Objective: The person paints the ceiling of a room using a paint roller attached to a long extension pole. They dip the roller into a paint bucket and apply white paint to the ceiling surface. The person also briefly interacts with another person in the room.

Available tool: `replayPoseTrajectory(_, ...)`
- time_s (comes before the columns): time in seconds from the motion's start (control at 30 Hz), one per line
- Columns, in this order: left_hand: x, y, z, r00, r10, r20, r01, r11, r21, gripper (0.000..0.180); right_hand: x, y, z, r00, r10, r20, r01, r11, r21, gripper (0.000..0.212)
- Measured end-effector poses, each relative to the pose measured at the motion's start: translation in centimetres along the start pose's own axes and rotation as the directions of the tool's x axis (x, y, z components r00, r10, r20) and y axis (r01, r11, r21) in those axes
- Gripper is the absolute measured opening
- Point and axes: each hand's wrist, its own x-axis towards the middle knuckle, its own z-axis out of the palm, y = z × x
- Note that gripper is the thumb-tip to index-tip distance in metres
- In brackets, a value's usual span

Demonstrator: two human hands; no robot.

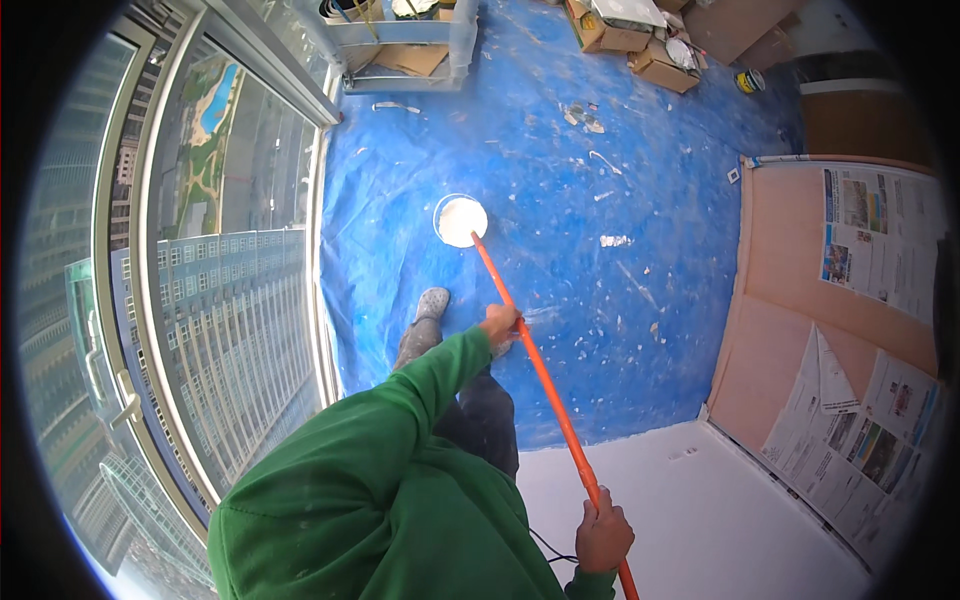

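Both my hands are wrapped round a long orange pole (pixel 545 380) that slants from the lower right up to a round bucket (pixel 438 222). My left hand (pixel 500 322) grips the pole's far part, nearer the bucket. Lower down, close to my body, my right hand (pixel 605 533) is closed on the same pole. Bright white paint-like content (pixel 461 220) fills the bucket, and the pole's far tip meets it. Whatever is fixed to that tip cannot be made out. My sleeves are green.
Blue sheeting (pixel 560 150) stained white covers the floor. Tall windows (pixel 235 200) line the left. A clear plastic bin (pixel 455 50) and cardboard boxes (pixel 665 70) stand at the back, with a small tub (pixel 749 81) beside them. Printed sheets (pixel 880 230) hang on the right-hand board.
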Motion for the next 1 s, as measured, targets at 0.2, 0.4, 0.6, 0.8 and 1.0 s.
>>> replayPoseTrajectory(0.2, -0.5, -3.0, -1.3, 0.987, 0.106, 0.124, -0.133, 0.964, 0.231, 0.018, -3.6, 1.5, -1.9, 0.999, 0.017, 0.041, -0.022, 0.993, 0.116, 0.036)
replayPoseTrajectory(0.4, -0.9, -1.3, -2.5, 0.998, -0.031, 0.050, 0.035, 0.995, -0.089, 0.027, -1.7, -1.7, 3.0, 0.999, 0.012, 0.046, -0.016, 0.996, 0.083, 0.035)
replayPoseTrajectory(0.6, -4.5, -2.0, -2.3, 0.995, -0.046, 0.083, 0.047, 0.999, -0.005, 0.041, -4.8, 0.8, 1.8, 0.990, 0.053, 0.130, -0.073, 0.984, 0.160, 0.034)
replayPoseTrajectory(0.8, -1.3, -2.3, -3.3, 0.998, -0.025, 0.050, 0.026, 1.000, -0.006, 0.049, -3.2, -2.9, 4.1, 0.991, 0.080, 0.110, -0.100, 0.978, 0.185, 0.037)
replayPoseTrajectory(1.0, -3.8, -2.3, -3.2, 0.992, -0.094, 0.084, 0.090, 0.995, 0.051, 0.044, -5.8, -0.4, 2.2, 0.985, 0.095, 0.142, -0.128, 0.962, 0.242, 0.036)
